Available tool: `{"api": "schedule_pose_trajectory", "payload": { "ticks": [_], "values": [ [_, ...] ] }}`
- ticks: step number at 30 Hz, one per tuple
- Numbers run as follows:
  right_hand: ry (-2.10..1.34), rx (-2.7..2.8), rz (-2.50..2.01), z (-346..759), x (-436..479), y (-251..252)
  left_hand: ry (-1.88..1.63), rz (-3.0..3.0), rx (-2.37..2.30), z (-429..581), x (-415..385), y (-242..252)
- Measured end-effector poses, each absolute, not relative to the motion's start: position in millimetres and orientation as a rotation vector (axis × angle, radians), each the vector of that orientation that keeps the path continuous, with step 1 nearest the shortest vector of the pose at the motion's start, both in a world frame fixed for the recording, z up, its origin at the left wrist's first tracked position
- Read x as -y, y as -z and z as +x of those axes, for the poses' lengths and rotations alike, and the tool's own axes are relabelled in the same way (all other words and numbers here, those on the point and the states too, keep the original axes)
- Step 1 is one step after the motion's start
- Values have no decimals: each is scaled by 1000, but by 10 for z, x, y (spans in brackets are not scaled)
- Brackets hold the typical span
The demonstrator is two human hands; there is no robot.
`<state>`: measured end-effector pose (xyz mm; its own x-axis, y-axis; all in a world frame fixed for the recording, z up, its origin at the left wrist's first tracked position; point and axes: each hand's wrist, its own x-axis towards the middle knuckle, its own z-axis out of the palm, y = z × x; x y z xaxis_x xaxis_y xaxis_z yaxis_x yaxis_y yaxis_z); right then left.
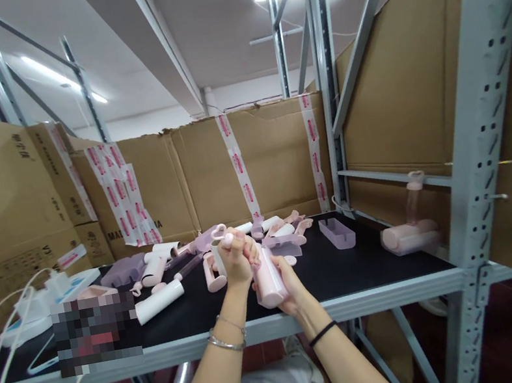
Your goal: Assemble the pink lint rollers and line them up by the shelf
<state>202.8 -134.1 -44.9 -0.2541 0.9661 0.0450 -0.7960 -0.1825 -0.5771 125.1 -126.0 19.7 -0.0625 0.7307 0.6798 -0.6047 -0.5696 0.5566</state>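
My left hand (238, 257) is fisted tight round a pink handle (218, 236) with a heart-shaped loop on top, fingers fully curled, thumb side up. My right hand (286, 285) cups a pale pink roller body (268, 282) from below and behind, fingers wrapped about its lower half; the body stands near upright, its top meeting the left fist. Both pieces are held together just above the front part of the black tabletop (348, 264), near its grey front edge.

Bracelets sit on my left wrist, a black band on the right.

Behind the hands lies a scatter of pink and white parts (272, 228). A white cylinder (159, 301) lies to the left, a lilac cover (124, 272) further back left. A clear lilac tray (337, 233) sits to the right, well apart. An assembled pink roller (410, 235) stands on the right-hand shelf, against cardboard. White cables (1, 348) trail far left. Taped cardboard walls (274, 155) back the bench.
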Motion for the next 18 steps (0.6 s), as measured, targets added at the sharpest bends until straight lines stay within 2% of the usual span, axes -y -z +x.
{"api": "schedule_pose_trajectory", "payload": {
  "ticks": [5, 7, 12, 18],
  "values": [
    [-1650, 549, -482, 2015, 1354, 428, -1722, 1310, -237, 1339, 1295, -202],
    [-1398, 653, -570, 2076, 1437, 490, -1775, 1320, -283, 1376, 1326, -210],
    [-482, 1269, -833, 2331, 1990, 655, -1901, 1262, -289, 1605, 1421, -246],
    [-85, 1045, -1255, 2919, 2342, 713, -1507, 1560, -466, 2007, 1637, -145]
  ]
}}
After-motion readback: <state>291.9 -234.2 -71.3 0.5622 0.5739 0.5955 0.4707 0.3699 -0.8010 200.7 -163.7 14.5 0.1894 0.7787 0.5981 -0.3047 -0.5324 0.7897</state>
